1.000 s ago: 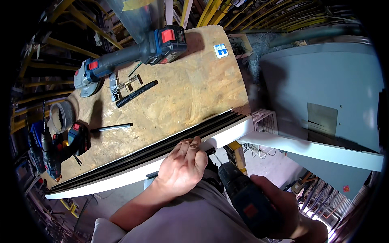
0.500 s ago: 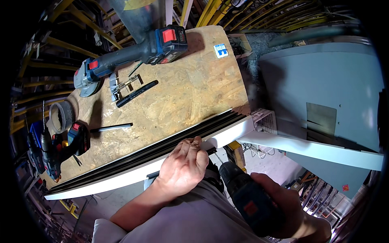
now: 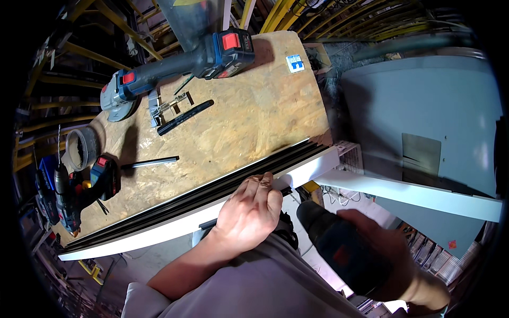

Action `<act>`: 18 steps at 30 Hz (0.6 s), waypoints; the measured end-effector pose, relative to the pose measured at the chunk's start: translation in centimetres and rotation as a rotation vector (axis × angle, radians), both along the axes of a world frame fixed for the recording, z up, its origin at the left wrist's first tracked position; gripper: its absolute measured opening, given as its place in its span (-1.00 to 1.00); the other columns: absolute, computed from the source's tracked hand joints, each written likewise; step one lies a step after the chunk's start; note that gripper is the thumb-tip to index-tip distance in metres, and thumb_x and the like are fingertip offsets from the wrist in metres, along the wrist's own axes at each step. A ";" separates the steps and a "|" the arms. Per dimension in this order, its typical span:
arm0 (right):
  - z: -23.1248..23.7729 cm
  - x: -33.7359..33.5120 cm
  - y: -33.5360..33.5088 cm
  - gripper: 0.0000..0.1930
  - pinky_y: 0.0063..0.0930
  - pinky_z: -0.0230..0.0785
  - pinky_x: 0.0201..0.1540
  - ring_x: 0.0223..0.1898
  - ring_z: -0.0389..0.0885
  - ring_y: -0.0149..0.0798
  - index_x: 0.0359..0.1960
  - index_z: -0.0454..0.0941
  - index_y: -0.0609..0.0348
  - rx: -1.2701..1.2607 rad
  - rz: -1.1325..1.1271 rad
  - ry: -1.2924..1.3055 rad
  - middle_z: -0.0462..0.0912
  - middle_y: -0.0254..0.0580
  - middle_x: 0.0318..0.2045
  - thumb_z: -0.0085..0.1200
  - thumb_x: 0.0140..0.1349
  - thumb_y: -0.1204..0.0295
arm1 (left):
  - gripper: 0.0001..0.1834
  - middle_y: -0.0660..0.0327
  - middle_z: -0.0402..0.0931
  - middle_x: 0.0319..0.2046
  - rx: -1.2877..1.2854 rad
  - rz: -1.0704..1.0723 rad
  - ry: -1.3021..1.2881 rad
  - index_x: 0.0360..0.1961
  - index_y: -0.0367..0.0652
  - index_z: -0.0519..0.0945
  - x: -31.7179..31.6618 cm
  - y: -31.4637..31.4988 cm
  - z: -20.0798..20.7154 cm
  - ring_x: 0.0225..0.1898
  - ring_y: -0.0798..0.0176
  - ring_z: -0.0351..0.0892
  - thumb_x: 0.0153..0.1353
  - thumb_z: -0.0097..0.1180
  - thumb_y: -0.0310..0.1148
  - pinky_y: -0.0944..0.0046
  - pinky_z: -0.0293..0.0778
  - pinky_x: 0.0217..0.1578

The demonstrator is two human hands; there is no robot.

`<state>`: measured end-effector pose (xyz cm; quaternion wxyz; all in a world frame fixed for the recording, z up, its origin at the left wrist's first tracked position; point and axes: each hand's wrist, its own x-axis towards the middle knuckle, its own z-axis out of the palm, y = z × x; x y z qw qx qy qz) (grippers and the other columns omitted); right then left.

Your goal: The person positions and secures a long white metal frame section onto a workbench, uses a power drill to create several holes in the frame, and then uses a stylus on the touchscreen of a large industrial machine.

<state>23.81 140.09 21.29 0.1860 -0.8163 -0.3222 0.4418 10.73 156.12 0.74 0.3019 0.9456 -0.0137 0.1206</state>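
A long white profile with black grooved channels lies along the near edge of the wooden bench. My left hand is closed over its near side, fingers curled onto the top and knuckles up. In my right hand is a dark cordless drill, held just right of the left hand. Its thin bit points up and left at the underside of the profile's white edge. Whether the tip touches the profile I cannot tell. The drill is slightly blurred.
On the bench lie an angle grinder, a metal fitting, a black marker and a slim rod. A second drill and a round tub stand at left. A white bar extends right beside a grey panel.
The drill and my right hand have moved right and slightly up. My left hand keeps its grip on the profile. The whole view has shifted a little.
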 end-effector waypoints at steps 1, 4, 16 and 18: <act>0.2 0.6 0.0 -0.21 -0.27 0.68 -0.07 -0.13 0.83 -0.04 0.41 0.35 0.19 -0.004 -0.032 0.061 0.77 0.02 -0.10 0.46 0.18 0.26 | -0.80 -0.35 0.66 -0.14 0.003 -0.002 -0.004 -0.39 -0.32 0.43 -0.1 0.0 0.0 -0.16 -0.17 0.73 0.00 0.19 -0.51 0.00 0.67 0.01; 0.3 1.9 0.6 -0.11 -0.21 0.65 0.04 0.00 0.81 0.02 0.45 0.31 0.23 0.000 -0.035 0.153 0.77 0.10 -0.05 0.49 0.06 0.43 | -0.68 -0.30 0.65 -0.03 0.013 -0.005 0.037 -0.29 -0.34 0.50 -0.4 -0.1 -0.4 -0.09 -0.24 0.70 0.08 0.41 -0.41 -0.01 0.65 0.00; 0.7 -0.1 0.6 -0.11 -0.27 0.61 0.09 0.00 0.81 -0.03 0.46 0.31 0.28 -0.009 -0.115 0.211 0.75 0.10 -0.02 0.49 0.05 0.48 | -0.75 -0.30 0.67 -0.10 -0.007 -0.005 -0.009 -0.32 -0.33 0.47 -0.5 -0.2 -0.6 -0.16 -0.16 0.73 0.11 0.32 -0.48 0.02 0.68 -0.03; 0.7 -0.3 0.7 -0.10 -0.27 0.62 0.07 -0.01 0.82 -0.04 0.46 0.30 0.27 0.003 -0.120 0.215 0.76 0.09 -0.04 0.50 0.04 0.50 | -0.76 -0.30 0.67 -0.10 -0.004 0.008 -0.014 -0.33 -0.33 0.47 -0.5 -0.3 -0.6 -0.17 -0.15 0.73 0.10 0.31 -0.49 0.02 0.68 -0.03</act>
